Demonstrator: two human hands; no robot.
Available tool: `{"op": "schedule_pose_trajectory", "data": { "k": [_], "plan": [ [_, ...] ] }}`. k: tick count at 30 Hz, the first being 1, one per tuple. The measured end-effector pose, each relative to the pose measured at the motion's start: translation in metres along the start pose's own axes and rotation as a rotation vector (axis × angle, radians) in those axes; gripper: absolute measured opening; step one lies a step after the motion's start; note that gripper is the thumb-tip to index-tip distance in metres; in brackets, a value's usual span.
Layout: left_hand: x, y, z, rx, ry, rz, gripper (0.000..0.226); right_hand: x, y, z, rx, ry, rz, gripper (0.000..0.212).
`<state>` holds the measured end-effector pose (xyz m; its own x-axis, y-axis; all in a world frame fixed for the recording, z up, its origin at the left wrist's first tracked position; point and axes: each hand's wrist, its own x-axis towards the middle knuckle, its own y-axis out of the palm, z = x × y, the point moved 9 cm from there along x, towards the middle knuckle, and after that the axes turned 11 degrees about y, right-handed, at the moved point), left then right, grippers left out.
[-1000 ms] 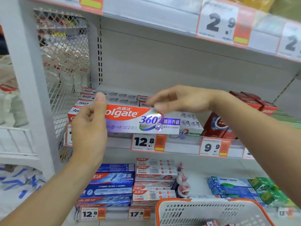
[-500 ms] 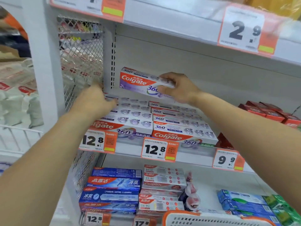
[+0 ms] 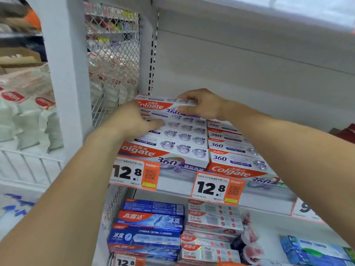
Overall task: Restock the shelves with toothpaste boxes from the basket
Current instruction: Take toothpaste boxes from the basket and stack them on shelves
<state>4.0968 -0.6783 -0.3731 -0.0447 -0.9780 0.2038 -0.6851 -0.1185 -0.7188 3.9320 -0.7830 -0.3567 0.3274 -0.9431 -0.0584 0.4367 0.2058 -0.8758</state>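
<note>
- White store shelving point(image 3: 249, 60) fills the view, with rows of toothpaste boxes point(image 3: 178, 143) on the middle shelf above orange price tags point(image 3: 219, 188).
- One Colgate box point(image 3: 155, 105) sits at the far left, atop the back row — the right hand point(image 3: 203, 105) grips its right half, fingers curled over the top.
- Left hand point(image 3: 134, 120) presses against its near left end; its fingertips are hidden.
- Basket: only an orange sliver point(image 3: 228, 264) shows at the bottom edge.

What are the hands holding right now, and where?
The right hand grips the Colgate box at its right end; the left hand touches its left end.
</note>
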Motion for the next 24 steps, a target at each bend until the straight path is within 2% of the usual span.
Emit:
{"op": "schedule_pose_trajectory", "data": {
  "k": [6,16,19,22,24],
  "plan": [
    [-0.001,0.004,-0.003,0.014,-0.021,0.04,0.055,-0.007,0.01,-0.029,0.017,0.157,0.203,0.05],
    [-0.004,0.007,0.0,-0.01,-0.071,0.029,0.057,-0.013,0.005,-0.034,-0.007,0.183,0.13,0.05],
    [-0.006,0.003,-0.004,0.031,-0.062,-0.004,0.057,-0.028,-0.01,-0.02,-0.12,0.086,-0.04,0.052],
    [-0.011,-0.012,-0.028,0.07,0.065,-0.213,0.054,-0.077,-0.036,0.002,-0.012,-0.07,-0.277,0.027],
    [-0.021,-0.013,-0.065,-0.065,0.247,-0.352,0.033,-0.134,-0.048,0.008,0.02,-0.147,-0.414,0.01]
  ]
}}
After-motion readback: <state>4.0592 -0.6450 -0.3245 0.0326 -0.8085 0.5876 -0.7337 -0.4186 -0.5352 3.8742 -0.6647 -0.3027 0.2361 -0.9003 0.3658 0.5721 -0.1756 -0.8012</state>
